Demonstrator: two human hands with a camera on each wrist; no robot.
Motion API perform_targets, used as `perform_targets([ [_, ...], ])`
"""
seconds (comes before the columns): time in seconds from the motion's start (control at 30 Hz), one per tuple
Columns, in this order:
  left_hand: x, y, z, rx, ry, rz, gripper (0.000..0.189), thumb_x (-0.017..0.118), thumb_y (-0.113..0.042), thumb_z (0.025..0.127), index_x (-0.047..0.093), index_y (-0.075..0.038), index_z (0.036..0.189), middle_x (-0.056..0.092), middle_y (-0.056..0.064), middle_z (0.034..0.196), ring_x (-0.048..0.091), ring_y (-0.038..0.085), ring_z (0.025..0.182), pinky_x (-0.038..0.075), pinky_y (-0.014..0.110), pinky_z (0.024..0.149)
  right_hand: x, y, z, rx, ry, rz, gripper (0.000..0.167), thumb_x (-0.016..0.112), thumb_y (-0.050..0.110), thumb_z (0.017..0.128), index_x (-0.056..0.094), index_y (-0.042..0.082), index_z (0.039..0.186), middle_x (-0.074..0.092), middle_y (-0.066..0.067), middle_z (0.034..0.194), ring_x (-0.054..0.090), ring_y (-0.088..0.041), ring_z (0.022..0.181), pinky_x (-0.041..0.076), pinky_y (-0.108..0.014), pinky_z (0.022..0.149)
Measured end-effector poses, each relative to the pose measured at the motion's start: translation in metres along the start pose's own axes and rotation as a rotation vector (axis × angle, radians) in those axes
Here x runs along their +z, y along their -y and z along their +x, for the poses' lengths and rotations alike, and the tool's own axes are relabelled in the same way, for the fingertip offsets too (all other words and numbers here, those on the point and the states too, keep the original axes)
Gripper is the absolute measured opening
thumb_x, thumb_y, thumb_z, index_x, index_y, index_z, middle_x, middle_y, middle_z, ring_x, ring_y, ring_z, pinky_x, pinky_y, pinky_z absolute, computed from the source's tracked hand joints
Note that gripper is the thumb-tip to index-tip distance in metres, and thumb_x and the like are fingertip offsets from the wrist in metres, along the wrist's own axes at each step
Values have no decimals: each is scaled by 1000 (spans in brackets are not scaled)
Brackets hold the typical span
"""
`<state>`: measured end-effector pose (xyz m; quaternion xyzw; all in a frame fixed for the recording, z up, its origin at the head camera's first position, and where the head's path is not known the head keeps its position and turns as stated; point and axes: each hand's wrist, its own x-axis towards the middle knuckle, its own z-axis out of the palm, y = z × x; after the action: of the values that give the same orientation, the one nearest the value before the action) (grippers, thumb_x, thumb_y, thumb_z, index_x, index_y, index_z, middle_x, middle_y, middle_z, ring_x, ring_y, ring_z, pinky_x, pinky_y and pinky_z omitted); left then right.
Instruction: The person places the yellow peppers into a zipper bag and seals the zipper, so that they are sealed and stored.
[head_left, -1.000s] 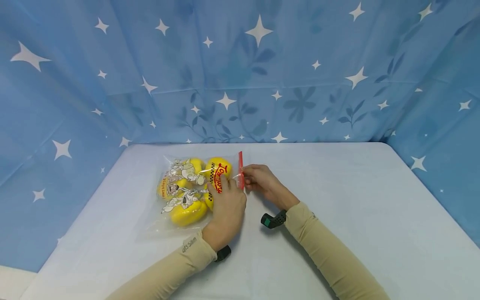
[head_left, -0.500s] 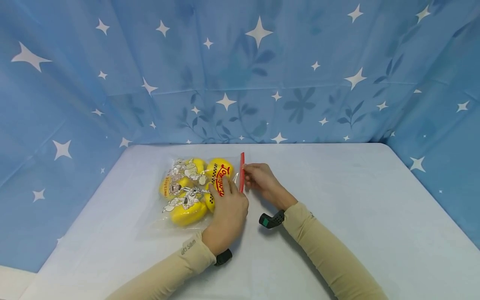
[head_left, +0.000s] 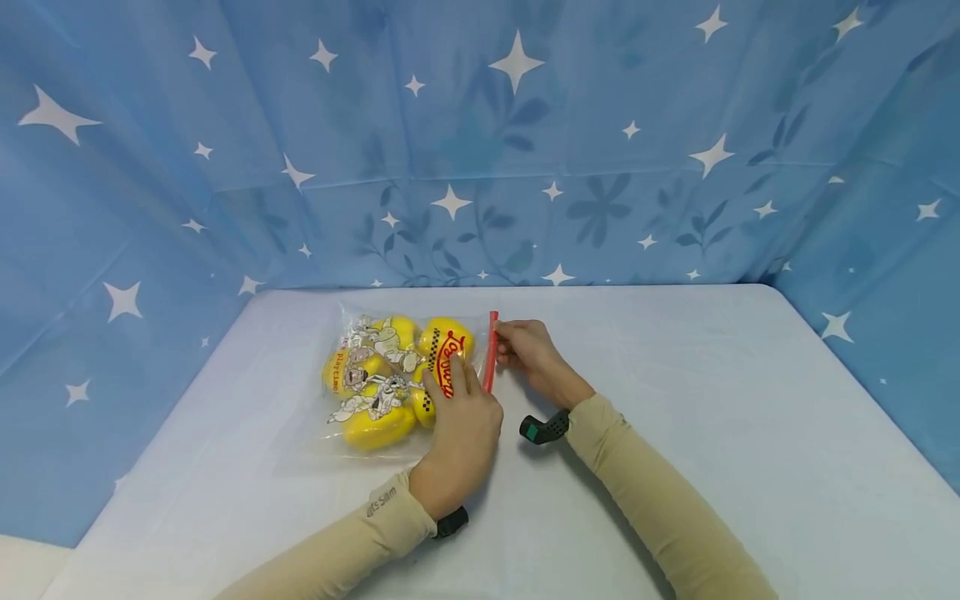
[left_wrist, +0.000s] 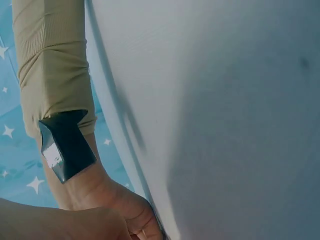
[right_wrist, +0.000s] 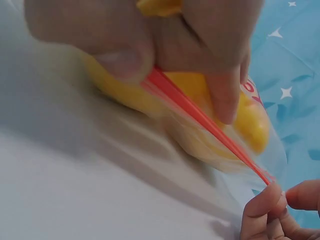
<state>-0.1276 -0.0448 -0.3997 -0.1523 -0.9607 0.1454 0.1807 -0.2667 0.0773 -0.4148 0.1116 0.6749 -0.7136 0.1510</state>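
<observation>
A clear zip bag lies on the table, printed with cartoon dogs and red lettering. Several rounded yellow objects fill it; their kind is unclear through the plastic. A red zip strip runs along the bag's right edge. My left hand pinches the near end of this strip, its thumb low against the red edge in the right wrist view, other fingers over the bag. At the far end, my right hand pinches the strip between thumb and fingertips. In the left wrist view the bag is hidden.
The white-covered table stretches to both sides of the bag. Blue star-patterned curtain hangs behind it and at the sides. A black camera mount sits under the right wrist, another under the left.
Both hands and the bag's zipped edge have shifted slightly to the right. The strip now leans more, its far end tipped to the right. Both hands stay on the strip.
</observation>
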Motion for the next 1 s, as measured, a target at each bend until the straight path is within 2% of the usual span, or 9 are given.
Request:
perform_targets([
  [0.2, -1, -1, -1, 7, -15, 7, 16, 69, -19, 97, 84, -12, 99, 71, 19, 133, 58, 39, 137, 51, 70, 102, -2, 6, 7, -8, -17, -15, 29, 58, 19, 106, 64, -5, 121, 55, -1, 72, 51, -8, 56, 51, -17, 54],
  [0.37, 0, -1, 0, 3, -2, 7, 17, 70, -22, 97, 84, -13, 99, 71, 18, 134, 58, 40, 138, 51, 69, 102, 0, 11, 13, -6, -30, -45, 25, 59, 21, 106, 65, -3, 113, 56, -1, 72, 52, -8, 56, 51, -18, 55],
  [0.5, 2, -1, 2, 6, -14, 11, 22, 77, -34, 93, 84, -14, 100, 72, 17, 133, 58, 40, 138, 51, 69, 102, 0, 14, 17, -1, -41, -54, 26, 59, 22, 106, 66, -3, 111, 57, -1, 72, 52, -8, 57, 52, -18, 55],
  [0.6, 2, -2, 5, 16, -12, -11, 31, 82, -44, 87, 84, -16, 102, 71, 16, 134, 57, 40, 140, 51, 70, 102, -3, 14, 19, -10, -51, -57, 29, 60, 22, 106, 67, -4, 116, 58, -1, 74, 53, -8, 59, 52, -17, 55],
  [0.73, 1, -2, 11, 27, 37, -97, 35, 80, -44, 89, 83, -16, 107, 69, 17, 137, 52, 42, 143, 48, 72, 104, -11, 12, 20, -37, -44, -79, 36, 60, 23, 106, 65, -6, 127, 61, -1, 82, 55, -7, 62, 53, -17, 57],
  [0.83, -1, 2, 13, 42, 72, -160, 33, 75, -41, 93, 81, -14, 112, 68, 17, 136, 50, 42, 144, 48, 72, 104, -19, 10, 16, -48, -14, -135, 39, 58, 24, 107, 62, -6, 131, 62, -1, 90, 55, -7, 65, 54, -19, 59],
  [0.9, -3, 8, 14, 66, 85, -210, 31, 72, -38, 95, 80, -14, 113, 67, 15, 136, 50, 42, 143, 48, 72, 105, -26, 9, 13, -56, 17, -188, 38, 56, 25, 109, 62, -6, 129, 62, -3, 93, 55, -9, 66, 54, -20, 60],
  [1.0, -6, 23, 15, 113, 92, -334, 26, 69, -32, 99, 78, -12, 114, 69, 12, 134, 53, 41, 142, 49, 71, 107, -36, 11, 2, -79, 68, -291, 36, 53, 25, 110, 63, -7, 125, 63, -7, 97, 55, -12, 69, 53, -23, 62],
])
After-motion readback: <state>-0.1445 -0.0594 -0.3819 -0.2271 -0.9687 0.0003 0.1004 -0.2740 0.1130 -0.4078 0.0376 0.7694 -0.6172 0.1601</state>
